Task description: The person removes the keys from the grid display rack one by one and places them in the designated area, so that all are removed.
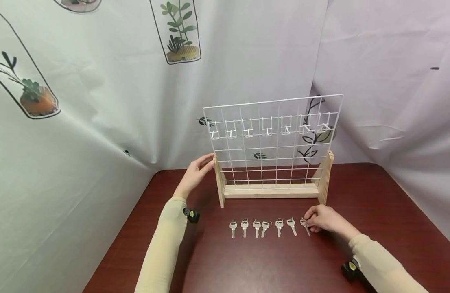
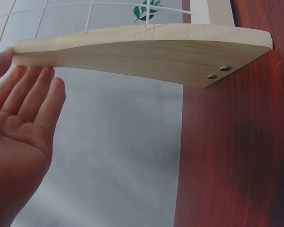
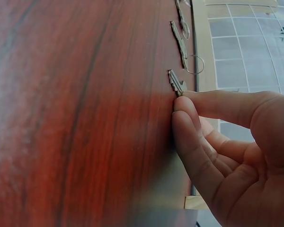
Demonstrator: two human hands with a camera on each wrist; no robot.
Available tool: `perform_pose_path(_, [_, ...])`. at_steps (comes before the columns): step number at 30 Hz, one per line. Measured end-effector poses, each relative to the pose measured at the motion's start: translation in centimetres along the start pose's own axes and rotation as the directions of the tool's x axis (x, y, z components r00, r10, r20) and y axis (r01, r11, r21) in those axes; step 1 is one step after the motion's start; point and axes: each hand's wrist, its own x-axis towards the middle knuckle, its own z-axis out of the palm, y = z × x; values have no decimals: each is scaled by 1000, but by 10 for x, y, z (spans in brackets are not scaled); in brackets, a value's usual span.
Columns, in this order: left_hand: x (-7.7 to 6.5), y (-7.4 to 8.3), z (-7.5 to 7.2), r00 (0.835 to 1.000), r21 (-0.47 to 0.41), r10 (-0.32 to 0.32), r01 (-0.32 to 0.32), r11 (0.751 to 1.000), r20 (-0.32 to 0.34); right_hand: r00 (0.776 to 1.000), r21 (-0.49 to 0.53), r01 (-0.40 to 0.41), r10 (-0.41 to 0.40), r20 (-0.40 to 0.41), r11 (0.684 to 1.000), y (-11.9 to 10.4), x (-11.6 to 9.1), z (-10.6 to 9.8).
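Observation:
A white wire grid rack (image 1: 272,158) with wooden side supports stands upright on the table. My left hand (image 1: 197,173) is at the top of its left wooden support (image 1: 219,179); in the left wrist view, fairly straight fingers (image 2: 31,94) touch the wood's outer face, thumb at its end. In front of the rack, several silver keys with rings lie in a row, among them a left-end key (image 1: 233,229). At the row's right end my right hand (image 1: 325,219) pinches a key (image 3: 175,81) between thumb and fingertips, hiding its head in the right wrist view.
Several white wire hooks (image 1: 267,132) hang in a row across the grid's upper part. A wooden base bar (image 1: 270,191) joins the supports. The dark red table (image 1: 254,264) meets a pale printed curtain (image 1: 261,73) behind and at the sides.

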Motion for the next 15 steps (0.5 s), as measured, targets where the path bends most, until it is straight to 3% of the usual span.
perform_pose_path(4, [2,0,2,1000,-4,10,-10,1000,-2,1000,-13,4,-4,2,1000,1,0,-3])
perform_pose_path(9, [5,-21,4,1000,-11,6,-7,1000,-26,999,20,11,-12,32,1000,4,-2,-7])
perform_pose_path(12, [2,-32,4,998,43,17,-14,999,-61,999,55,9,-11,44,998,8,-6,-15])
perform_pose_path(15, [-11,-37,4,995,121,37,-26,992,-92,999,71,4,-7,41,997,16,-13,-27])
